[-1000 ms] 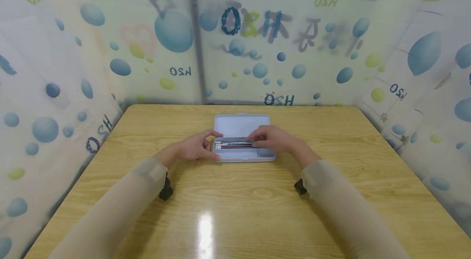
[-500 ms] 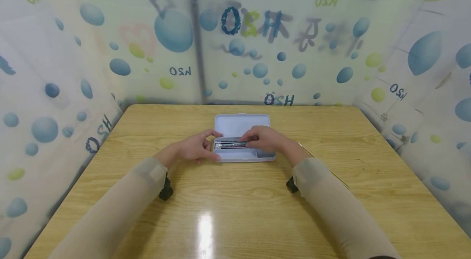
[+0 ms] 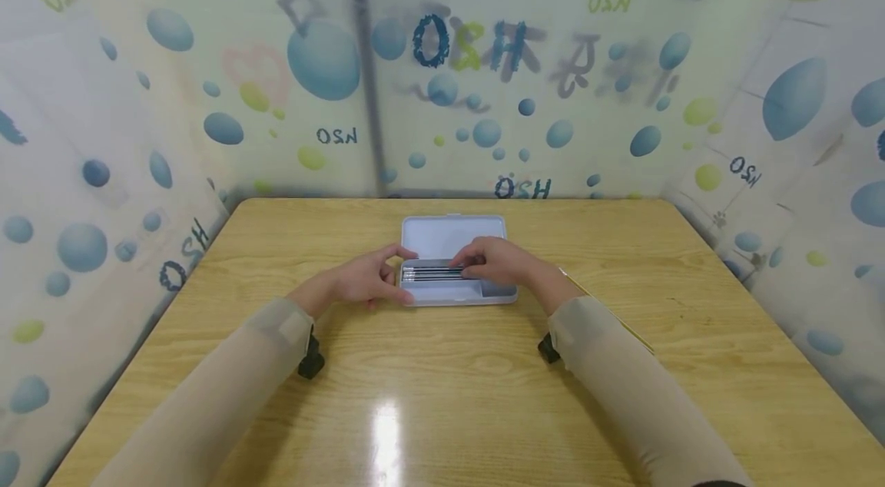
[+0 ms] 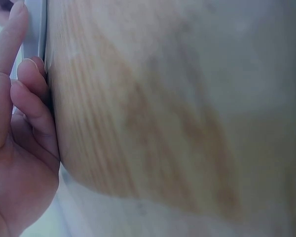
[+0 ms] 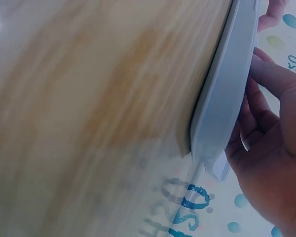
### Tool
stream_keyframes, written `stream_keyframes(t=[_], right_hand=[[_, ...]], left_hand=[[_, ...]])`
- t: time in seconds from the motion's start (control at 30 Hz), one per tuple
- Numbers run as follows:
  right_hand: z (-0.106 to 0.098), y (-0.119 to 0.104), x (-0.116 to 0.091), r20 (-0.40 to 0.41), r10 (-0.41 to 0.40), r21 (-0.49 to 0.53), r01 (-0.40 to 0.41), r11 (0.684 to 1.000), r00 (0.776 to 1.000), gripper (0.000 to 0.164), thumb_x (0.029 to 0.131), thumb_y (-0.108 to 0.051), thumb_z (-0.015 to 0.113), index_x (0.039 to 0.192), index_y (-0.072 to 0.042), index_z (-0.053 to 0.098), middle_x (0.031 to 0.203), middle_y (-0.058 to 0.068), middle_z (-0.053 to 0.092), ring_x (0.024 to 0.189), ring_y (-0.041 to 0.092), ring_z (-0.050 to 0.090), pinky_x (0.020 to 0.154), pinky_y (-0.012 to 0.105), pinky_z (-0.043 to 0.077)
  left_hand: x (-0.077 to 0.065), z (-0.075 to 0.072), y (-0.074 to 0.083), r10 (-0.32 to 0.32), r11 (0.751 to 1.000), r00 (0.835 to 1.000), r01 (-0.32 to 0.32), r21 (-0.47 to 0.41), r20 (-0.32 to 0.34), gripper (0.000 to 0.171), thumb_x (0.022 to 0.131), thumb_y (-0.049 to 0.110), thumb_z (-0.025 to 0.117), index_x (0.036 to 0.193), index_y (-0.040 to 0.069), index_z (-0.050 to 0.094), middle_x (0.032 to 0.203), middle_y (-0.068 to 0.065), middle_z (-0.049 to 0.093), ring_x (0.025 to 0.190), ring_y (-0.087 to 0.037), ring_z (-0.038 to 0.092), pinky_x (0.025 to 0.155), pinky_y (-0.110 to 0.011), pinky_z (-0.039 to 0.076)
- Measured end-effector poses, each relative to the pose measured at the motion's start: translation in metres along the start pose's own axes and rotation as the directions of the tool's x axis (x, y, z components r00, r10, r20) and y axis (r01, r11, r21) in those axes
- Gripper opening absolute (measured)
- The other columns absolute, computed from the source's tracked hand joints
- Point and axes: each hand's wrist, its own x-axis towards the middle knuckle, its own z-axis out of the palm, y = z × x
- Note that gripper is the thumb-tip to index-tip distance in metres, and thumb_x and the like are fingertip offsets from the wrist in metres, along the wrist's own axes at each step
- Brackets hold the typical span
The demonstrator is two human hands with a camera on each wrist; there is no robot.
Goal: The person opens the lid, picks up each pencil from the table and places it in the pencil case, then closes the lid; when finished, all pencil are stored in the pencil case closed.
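A white pencil case [image 3: 442,293] lies with its lid [image 3: 453,236] raised at the back of the table. Several slim pencils [image 3: 432,273] lie side by side in its long compartment. My left hand [image 3: 361,276] holds the case's left end, index finger at the far corner and thumb at the near one. Over the right half of the pencils is my right hand [image 3: 501,262], its thumb and index finger dipping among them. Whether these fingers pinch a pencil is hidden. In the right wrist view, the case wall [image 5: 229,79] stands beside the curled right fingers [image 5: 264,118].
A yellow pencil [image 3: 625,326] lies aslant on the wooden table [image 3: 442,372], partly behind my right forearm. The case also has a wide front compartment and a small one at its right. A printed curtain [image 3: 525,126] hangs behind the table.
My right hand has shifted slightly left over the pencils, and they look more evenly lined up. The yellow pencil beside my right forearm has come into sight. My left hand stays put.
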Motion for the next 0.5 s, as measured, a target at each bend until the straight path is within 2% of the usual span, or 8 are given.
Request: stream_keyframes(t=[0.3, 0.5], right_hand=[[-0.006, 0.009, -0.018, -0.045, 0.033, 0.004, -0.033, 0.999, 0.998, 0.025, 0.109, -0.02, 0.07, 0.132, -0.025, 0.08, 0.132, 0.0, 0.073, 0.114, 0.02, 0.062, 0.105, 0.044, 0.054], [-0.02, 0.016, -0.043, -0.075, 0.037, 0.005, -0.037, 0.999, 0.996, 0.026, 0.109, -0.023, 0.071, 0.134, -0.019, 0.079, 0.132, 0.001, 0.074, 0.111, 0.021, 0.062, 0.098, 0.041, 0.054]], left_hand=[[-0.001, 0.001, 0.001, -0.001, 1.0, 1.0, 0.001, -0.002, 0.0, 0.09, 0.093, 0.039, 0.091, 0.165, 0.028, 0.038, 0.081, -0.001, 0.055, 0.056, -0.017, 0.048, 0.055, -0.026, 0.045], [-0.001, 0.0, 0.0, -0.002, 1.0, 1.0, 0.002, -0.008, 0.001, 0.091, 0.092, 0.04, 0.091, 0.165, 0.028, 0.038, 0.082, -0.002, 0.056, 0.056, -0.017, 0.048, 0.055, -0.027, 0.045]])
